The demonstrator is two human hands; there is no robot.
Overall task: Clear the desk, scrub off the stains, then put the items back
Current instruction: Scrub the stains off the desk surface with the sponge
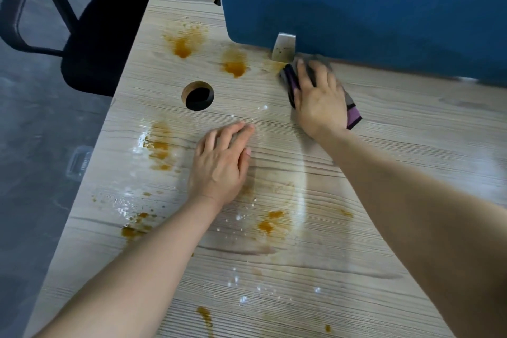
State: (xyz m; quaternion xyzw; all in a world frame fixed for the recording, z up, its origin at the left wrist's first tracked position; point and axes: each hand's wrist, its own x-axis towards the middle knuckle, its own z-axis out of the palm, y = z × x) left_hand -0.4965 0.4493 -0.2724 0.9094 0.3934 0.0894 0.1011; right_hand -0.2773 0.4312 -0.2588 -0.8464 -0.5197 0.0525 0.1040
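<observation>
Left hand [219, 164]: flat on the wet desk [384, 228], fingers straight, grip released, just below the cable hole [198, 95].
Right hand [319, 99]: right of the cable hole, pressing a purple sponge [290, 82] flat against the desk beside the blue partition [356, 3].
Stains [182, 46]: orange-brown blotches above, left of and below the cable hole.
</observation>
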